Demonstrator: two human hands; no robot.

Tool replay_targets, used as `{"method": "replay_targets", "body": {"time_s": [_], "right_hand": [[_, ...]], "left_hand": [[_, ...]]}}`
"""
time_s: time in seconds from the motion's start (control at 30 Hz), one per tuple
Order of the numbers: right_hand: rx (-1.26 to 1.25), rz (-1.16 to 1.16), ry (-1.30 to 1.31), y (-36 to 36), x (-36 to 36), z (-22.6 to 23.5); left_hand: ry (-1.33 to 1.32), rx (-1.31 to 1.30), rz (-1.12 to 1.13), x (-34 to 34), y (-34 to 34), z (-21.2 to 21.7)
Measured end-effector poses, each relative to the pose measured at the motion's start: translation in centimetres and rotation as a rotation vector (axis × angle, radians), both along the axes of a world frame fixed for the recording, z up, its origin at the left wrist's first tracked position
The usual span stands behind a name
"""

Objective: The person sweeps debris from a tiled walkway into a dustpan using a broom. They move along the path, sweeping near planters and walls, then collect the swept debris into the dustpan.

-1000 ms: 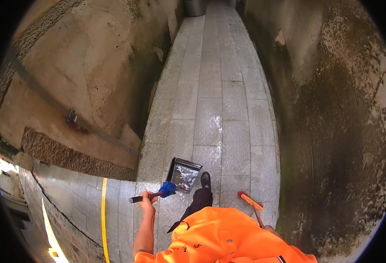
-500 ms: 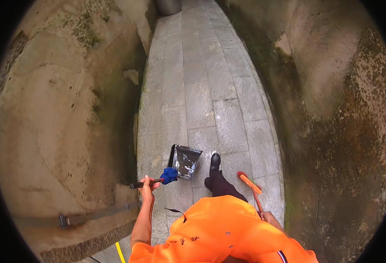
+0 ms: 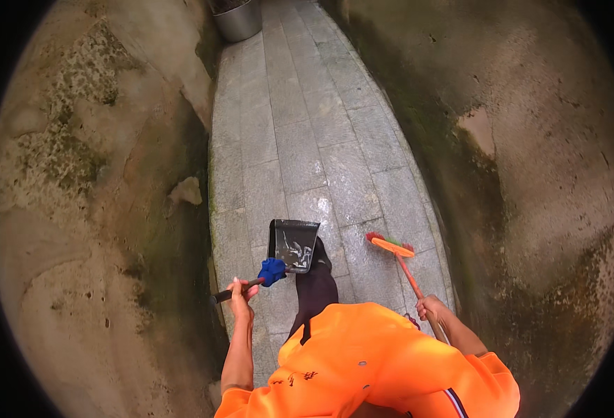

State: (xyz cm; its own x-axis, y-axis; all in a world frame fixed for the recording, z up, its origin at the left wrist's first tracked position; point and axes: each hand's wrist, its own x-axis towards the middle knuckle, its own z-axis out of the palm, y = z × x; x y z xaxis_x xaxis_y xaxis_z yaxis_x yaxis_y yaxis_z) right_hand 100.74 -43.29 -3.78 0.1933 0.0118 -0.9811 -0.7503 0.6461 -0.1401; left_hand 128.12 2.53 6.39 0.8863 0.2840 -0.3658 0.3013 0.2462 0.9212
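My left hand (image 3: 240,298) is wrapped round the handle of a black dustpan (image 3: 294,240), whose pan hangs ahead of me over the left part of the path. A blue cloth (image 3: 272,271) is bunched round that handle near the pan. Pale streaks and bits show on the pan's inner surface. On the right, my right hand (image 3: 429,307) grips the red shaft of a broom (image 3: 410,277). The broom has an orange head with red and some green bristles, out ahead of my right hand. Whether its bristles touch the paving I cannot tell.
Grey stone paving (image 3: 295,146) runs ahead between a stained, mossy wall (image 3: 119,230) on the left and another mossy wall (image 3: 523,209) on the right. A grey metal round planter (image 3: 240,22) stands at the far left. My dark-trousered leg (image 3: 314,296) is behind the dustpan.
I have moved forward along the path, and the planter shows more fully. A different leg is forward, partly behind the dustpan. The broom has swung further ahead, with my right hand now in fuller view.
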Motion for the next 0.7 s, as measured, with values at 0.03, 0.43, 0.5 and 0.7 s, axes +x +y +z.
{"method": "replay_targets", "body": {"time_s": [0.03,0.43,0.5,0.7], "right_hand": [[-0.005,-0.01,-0.006,-1.2,3.7,-0.2],[0.012,-0.191,0.133,-8.9,37.8,4.2],[-0.002,-0.188,0.13,-11.1,43.8,2.7],[-0.206,-0.052,0.064,-19.3,67.7,2.2]], "left_hand": [[0.002,-0.017,0.019,3.1,-1.0,-0.6],[0.047,-0.013,0.0,45.5,-13.7,-0.3],[0.051,0.018,-0.005,51.9,-15.7,-0.8],[0.016,0.051,0.052,71.4,-22.3,-1.1]]}}
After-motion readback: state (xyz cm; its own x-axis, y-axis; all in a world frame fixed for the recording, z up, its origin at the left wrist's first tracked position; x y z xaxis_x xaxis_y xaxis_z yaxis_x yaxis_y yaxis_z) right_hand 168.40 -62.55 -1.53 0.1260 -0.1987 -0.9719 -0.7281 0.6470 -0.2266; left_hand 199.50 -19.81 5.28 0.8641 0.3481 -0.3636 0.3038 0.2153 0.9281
